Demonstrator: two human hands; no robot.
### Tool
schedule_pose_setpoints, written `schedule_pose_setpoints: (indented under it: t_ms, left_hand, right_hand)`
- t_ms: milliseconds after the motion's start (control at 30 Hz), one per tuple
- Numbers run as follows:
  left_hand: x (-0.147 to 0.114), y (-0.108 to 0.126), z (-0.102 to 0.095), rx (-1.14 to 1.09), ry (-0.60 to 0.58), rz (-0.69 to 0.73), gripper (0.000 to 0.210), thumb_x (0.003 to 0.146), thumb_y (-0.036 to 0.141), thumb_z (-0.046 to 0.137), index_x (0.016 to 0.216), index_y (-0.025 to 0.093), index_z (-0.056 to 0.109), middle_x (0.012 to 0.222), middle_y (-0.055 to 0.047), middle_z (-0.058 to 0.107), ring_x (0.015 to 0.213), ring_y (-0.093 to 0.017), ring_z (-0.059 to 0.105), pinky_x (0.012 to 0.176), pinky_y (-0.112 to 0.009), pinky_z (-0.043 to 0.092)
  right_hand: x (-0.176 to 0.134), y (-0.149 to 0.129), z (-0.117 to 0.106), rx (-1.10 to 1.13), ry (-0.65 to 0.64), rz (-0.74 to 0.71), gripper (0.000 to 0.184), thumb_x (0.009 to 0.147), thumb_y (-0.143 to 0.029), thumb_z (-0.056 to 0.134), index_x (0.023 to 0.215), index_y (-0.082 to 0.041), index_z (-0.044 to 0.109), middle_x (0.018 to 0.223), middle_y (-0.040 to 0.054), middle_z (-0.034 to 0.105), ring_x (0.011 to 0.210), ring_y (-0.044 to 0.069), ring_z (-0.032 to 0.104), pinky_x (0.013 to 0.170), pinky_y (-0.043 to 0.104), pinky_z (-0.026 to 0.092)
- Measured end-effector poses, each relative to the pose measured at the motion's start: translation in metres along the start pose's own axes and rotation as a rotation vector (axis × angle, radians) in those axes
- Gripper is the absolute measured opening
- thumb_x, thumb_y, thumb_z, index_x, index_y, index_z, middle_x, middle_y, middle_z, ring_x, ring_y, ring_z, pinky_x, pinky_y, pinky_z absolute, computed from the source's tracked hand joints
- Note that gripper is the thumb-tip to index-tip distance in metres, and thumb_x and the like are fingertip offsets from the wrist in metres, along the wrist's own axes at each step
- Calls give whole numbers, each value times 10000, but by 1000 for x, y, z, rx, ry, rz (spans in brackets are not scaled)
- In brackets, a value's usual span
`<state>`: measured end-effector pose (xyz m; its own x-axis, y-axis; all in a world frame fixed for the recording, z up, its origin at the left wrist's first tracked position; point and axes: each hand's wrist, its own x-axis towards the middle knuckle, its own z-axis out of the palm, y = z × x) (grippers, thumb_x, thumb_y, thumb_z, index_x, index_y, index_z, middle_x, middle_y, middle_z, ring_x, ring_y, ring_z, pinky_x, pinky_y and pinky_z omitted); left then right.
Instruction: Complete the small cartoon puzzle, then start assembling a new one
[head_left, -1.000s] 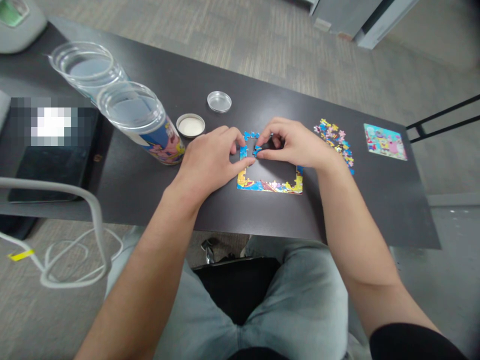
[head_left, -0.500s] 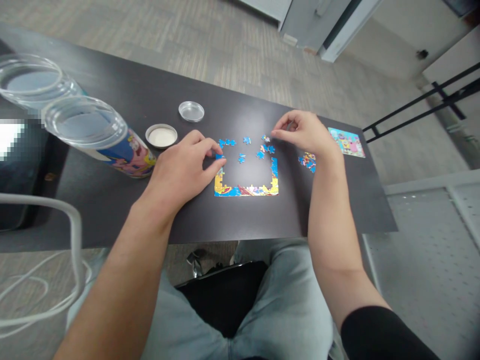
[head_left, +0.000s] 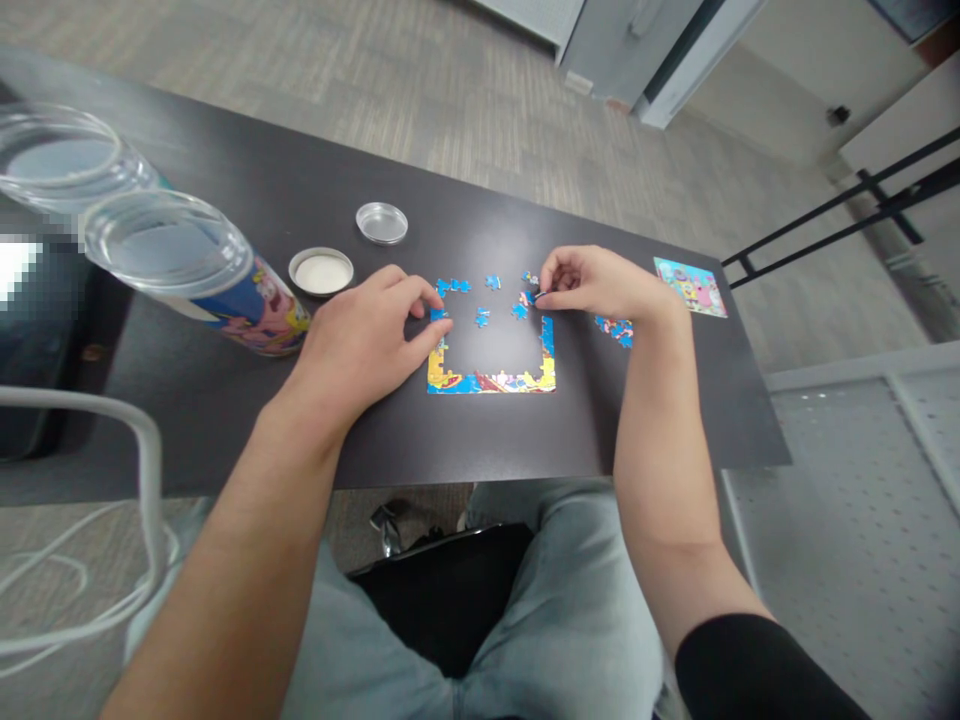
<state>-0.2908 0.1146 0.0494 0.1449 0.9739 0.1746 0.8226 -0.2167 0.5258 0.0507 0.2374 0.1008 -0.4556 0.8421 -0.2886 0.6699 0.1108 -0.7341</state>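
Observation:
A partly joined jigsaw puzzle frame with a colourful cartoon print lies on the dark table, its bottom and two sides linked. At its upper left corner my left hand has thumb and index fingertip about a blue edge puzzle piece. My right hand pinches a small puzzle piece just above the right side; the fingers partly cover it. Loose blue pieces lie inside and above the frame, among them a single piece and a joined strip.
A heap of pieces lies partly behind my right wrist. Beyond it is a printed picture card. Two clear-topped canisters stand at left, near a white-lined lid and a clear lid. A white cable hangs at lower left.
My right hand has moved down and left to the pieces by the frame's right side, and now pinches a piece there. My left hand stays in place.

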Motion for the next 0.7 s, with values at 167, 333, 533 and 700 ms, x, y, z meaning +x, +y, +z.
schedule_pose_setpoints:
  t_ms: [167,333,533,700]
  left_hand:
    - [0,1,-2,12,-22,17,176,1101,391,843,1250,312,896,1237,-63,868,1039,-308,789,886,-442,588]
    - [0,3,0,0,-10,23,206,1135,316,726,1247,307,899,1231,-77,869,1072,-317,804,902,-445,603]
    - [0,2,0,-40,-16,21,211,1138,304,721,1242,311,904,1218,-81,861,1057,-319,791,927,-454,617]
    - [1,3,-1,-55,-36,4,180,1112,285,754,1228,312,890,1242,-76,858,1092,-320,795,968,-465,620]
  right_hand:
    - [10,-5,18,187,39,-204,428,888,-472,1143,1047,-274,798,965,25,818,927,232,761,916,423,650]
    - [16,-22,46,173,-10,-239,360,980,-499,1068,1143,-272,840,989,28,841,959,244,778,914,432,668]
    - [17,-39,70,114,-3,-245,298,1007,-476,1045,1128,-277,858,984,39,842,997,259,786,920,433,693]
    - [18,-43,82,75,17,-259,306,982,-492,1056,1101,-282,868,963,50,852,970,278,773,919,462,706]
